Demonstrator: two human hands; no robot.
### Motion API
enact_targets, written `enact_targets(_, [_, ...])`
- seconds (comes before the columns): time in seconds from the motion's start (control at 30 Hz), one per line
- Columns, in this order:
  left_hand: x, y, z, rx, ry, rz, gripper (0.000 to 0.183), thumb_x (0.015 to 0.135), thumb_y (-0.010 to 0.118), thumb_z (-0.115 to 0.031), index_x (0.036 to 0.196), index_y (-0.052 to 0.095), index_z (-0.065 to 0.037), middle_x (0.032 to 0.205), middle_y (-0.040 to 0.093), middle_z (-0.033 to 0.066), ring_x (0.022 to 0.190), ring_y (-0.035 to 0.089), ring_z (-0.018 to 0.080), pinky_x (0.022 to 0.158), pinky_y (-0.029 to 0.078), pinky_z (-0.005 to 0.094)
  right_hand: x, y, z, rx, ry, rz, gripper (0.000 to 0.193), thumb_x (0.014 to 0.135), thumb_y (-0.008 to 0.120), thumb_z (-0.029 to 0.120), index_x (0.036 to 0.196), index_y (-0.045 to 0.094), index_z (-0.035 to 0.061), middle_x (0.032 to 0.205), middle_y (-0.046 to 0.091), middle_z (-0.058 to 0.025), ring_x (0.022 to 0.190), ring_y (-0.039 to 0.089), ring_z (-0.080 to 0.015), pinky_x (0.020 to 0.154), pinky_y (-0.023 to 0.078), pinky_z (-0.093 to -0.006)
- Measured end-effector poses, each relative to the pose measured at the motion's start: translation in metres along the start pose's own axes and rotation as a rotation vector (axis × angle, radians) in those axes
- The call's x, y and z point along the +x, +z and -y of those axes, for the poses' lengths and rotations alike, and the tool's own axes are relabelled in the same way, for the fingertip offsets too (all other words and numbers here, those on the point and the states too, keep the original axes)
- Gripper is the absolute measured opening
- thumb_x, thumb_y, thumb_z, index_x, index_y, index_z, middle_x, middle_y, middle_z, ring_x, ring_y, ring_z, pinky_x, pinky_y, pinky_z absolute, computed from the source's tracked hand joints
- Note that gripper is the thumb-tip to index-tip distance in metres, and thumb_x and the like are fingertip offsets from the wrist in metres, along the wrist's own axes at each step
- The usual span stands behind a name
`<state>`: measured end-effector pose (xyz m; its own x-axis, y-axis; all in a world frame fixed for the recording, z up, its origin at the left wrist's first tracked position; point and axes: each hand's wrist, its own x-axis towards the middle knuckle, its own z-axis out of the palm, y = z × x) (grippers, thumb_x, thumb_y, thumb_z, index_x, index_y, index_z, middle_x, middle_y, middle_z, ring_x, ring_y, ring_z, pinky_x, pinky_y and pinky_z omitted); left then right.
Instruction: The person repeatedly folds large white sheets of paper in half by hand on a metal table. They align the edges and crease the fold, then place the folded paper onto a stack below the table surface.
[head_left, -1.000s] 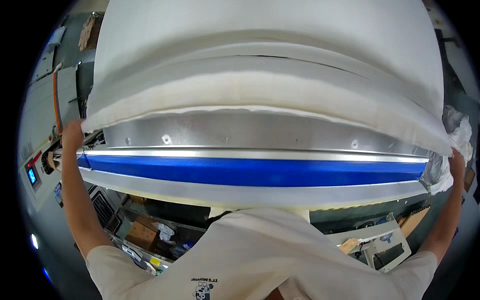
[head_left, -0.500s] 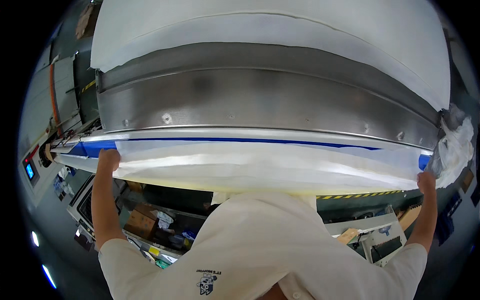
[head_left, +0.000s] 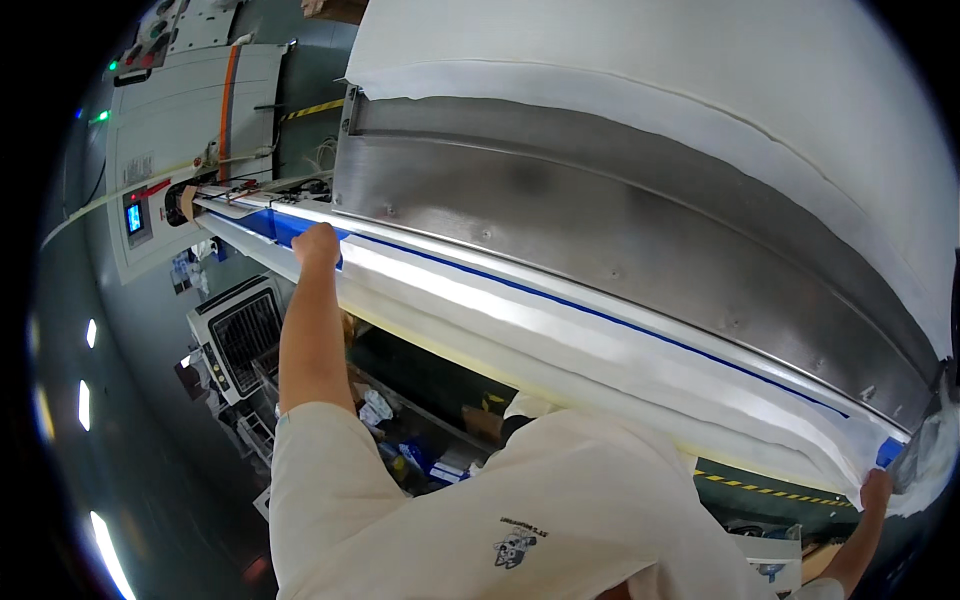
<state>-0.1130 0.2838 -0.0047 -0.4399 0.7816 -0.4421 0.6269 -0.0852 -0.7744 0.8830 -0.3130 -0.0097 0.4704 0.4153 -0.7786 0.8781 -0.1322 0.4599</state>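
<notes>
I see left hand (head_left: 317, 245) and right hand (head_left: 876, 490) pinching the cloth (head_left: 570, 350), since drawn off the metal (head_left: 560, 210); blue strip (head_left: 285, 228) now mostly covered.

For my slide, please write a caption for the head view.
Left hand and right hand grip a white sheet near its ends, partly covering a blue strip beside a metal panel.

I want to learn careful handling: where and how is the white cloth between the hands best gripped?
Probably take the white cloth by both ends at once, coming from the person's side: it is long, limp and lies in soft folds, so one middle grip would likely let it sag. The left hand and right hand are closed at those ends.
</notes>
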Motion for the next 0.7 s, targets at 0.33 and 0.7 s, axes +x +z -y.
enact_targets(0.33, [0.006,0.026,-0.033,-0.160,0.249,-0.305,0.033,0.087,0.047,-0.017,0.117,0.058,-0.012,0.108,0.063,0.0148,0.094,0.062,0.0356,0.080,0.049,0.0450,0.004,-0.049,0.014,0.191,0.075,0.185,0.035,0.073,0.063,0.023,0.106,0.062,0.0114,0.101,0.065,-0.0160,0.095,0.062,-0.0344,0.082,0.049,-0.0463])
enact_targets(0.7, [-0.001,-0.002,-0.069,-0.153,0.340,-0.389,0.032,0.087,0.042,-0.015,0.112,0.062,-0.010,0.103,0.065,0.0148,0.094,0.062,0.0359,0.080,0.048,0.0460,0.017,-0.048,0.007,0.047,0.293,-0.042,0.027,0.075,0.069,0.028,0.097,0.061,0.0135,0.095,0.066,-0.0081,0.095,0.063,-0.0265,0.083,0.047,-0.0427])
